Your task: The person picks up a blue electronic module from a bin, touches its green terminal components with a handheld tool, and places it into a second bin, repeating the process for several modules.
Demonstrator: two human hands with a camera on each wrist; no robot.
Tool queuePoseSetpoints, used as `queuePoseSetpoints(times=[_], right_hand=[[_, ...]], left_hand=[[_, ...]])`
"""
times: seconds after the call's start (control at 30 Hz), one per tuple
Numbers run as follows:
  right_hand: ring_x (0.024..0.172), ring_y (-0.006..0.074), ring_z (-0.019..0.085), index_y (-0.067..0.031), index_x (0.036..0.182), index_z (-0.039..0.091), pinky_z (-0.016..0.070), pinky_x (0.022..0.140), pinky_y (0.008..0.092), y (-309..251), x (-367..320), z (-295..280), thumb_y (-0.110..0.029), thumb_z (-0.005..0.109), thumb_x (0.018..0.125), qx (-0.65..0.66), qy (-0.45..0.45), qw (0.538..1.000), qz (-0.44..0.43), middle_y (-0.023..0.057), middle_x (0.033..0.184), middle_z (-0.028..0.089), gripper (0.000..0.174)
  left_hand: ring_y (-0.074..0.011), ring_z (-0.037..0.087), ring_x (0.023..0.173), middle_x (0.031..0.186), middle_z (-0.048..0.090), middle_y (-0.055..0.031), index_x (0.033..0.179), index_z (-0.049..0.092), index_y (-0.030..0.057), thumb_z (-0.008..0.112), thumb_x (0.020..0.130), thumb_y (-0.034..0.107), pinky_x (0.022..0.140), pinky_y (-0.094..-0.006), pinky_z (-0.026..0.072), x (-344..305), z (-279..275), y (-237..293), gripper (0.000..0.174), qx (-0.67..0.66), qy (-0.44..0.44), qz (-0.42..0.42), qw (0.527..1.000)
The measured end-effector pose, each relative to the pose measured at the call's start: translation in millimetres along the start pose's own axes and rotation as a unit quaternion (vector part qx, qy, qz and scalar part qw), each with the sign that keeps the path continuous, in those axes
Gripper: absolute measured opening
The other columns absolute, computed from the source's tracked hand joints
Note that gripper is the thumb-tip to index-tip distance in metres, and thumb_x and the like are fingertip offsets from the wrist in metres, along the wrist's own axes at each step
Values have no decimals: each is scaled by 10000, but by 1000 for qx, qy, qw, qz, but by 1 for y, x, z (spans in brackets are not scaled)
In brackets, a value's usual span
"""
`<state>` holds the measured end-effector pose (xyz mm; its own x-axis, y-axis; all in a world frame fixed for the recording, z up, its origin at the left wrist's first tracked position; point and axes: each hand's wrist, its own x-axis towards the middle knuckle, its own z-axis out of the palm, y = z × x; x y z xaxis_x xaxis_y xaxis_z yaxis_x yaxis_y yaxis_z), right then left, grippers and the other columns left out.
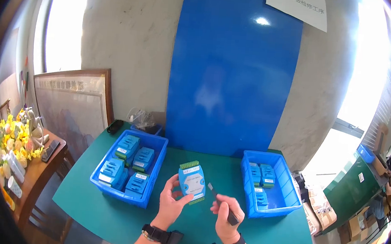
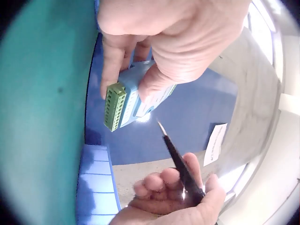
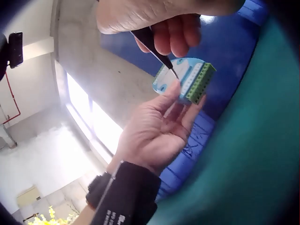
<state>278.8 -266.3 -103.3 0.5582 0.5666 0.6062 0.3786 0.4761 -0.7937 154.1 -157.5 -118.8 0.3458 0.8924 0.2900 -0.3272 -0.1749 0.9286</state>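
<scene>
My left hand grips a light-blue electronic module by its lower left side, thumb on the labelled face. Green screw terminal blocks run along the module's two ends. Across from it, my right hand holds a slim tool with a black handle and a short metal tip. That tip points at the module; in the right wrist view it overlaps the labelled face close to my left thumb. In the head view a small gap shows between tool and module.
A blue bin of several similar modules stands on the green table at left. Another blue bin at right holds a few modules on its left side. Behind the table a blue panel leans against the wall.
</scene>
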Motion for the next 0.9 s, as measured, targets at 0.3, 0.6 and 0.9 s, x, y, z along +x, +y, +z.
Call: queuePoseSetpoints(times=[0.3, 0.6, 0.9], right_hand=[[729, 186, 651, -4, 1047, 641, 529, 648, 270, -16, 44, 11, 5, 648, 841, -105, -67, 982, -144, 118, 922, 661, 206], [907, 262, 658, -59, 1099, 627, 531, 735, 308, -66, 81, -47, -149, 744, 806, -208, -252, 929, -173, 131, 1073, 643, 328], [604, 225, 589, -85, 929, 574, 445, 531, 290, -105, 89, -90, -108, 700, 831, -247, -308, 907, -144, 66, 747, 583, 161]], left_hand=[[-170, 615, 920, 1137, 562, -81, 1326, 476, 20, 774, 687, -22, 762, -284, 550, -5, 3, 8, 706, 12, -71, 7, 997], [-211, 605, 1021, 1172, 544, -80, 1309, 512, 36, 735, 694, -104, 817, -332, 569, -13, 10, 27, 669, 37, -243, -2, 969], [-219, 584, 1054, 1290, 497, -140, 1459, 281, 86, 807, 682, 15, 814, -310, 535, -30, 23, 36, 942, 84, -242, -16, 966]])
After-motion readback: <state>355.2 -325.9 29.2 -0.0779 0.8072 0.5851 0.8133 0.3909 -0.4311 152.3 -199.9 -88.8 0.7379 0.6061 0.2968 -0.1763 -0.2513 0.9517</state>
